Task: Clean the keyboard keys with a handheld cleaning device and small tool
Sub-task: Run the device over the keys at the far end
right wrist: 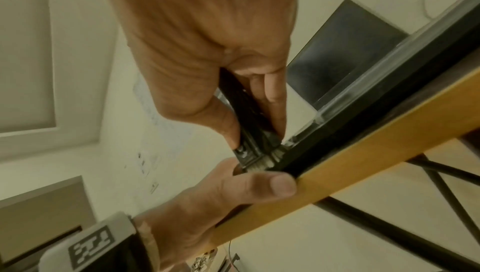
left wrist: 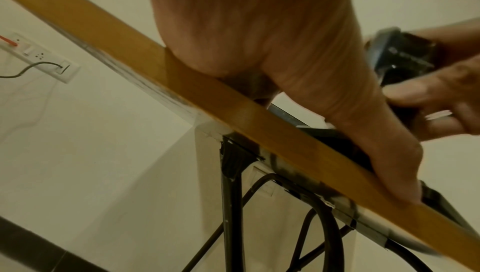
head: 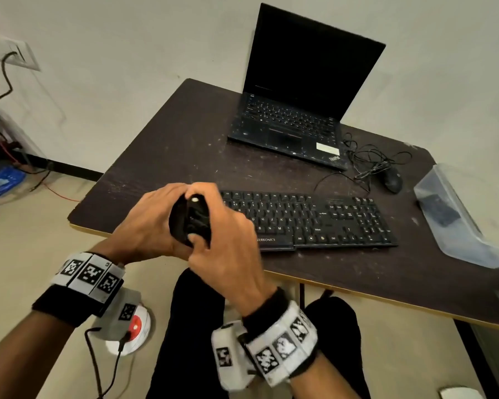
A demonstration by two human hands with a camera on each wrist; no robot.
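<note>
A black handheld cleaning device (head: 191, 220) is held upright between both hands, over the left end of the black keyboard (head: 323, 223). My left hand (head: 153, 220) wraps its left side, thumb at the bottom. My right hand (head: 228, 243) grips its right side with fingers curled over the top. In the right wrist view the device (right wrist: 246, 116) ends in a pale bristle-like tip (right wrist: 262, 163) next to the keyboard's front edge (right wrist: 363, 120), with the left thumb (right wrist: 267, 186) just below. In the left wrist view the device (left wrist: 405, 56) shows past the palm. The keyboard's left keys are hidden.
An open black laptop (head: 297, 116) stands at the back of the dark table (head: 167, 156). A wired mouse (head: 392, 180) with tangled cable lies to its right, and a clear plastic box (head: 455, 220) sits at the right edge. My knees are under the table's front edge (right wrist: 363, 165).
</note>
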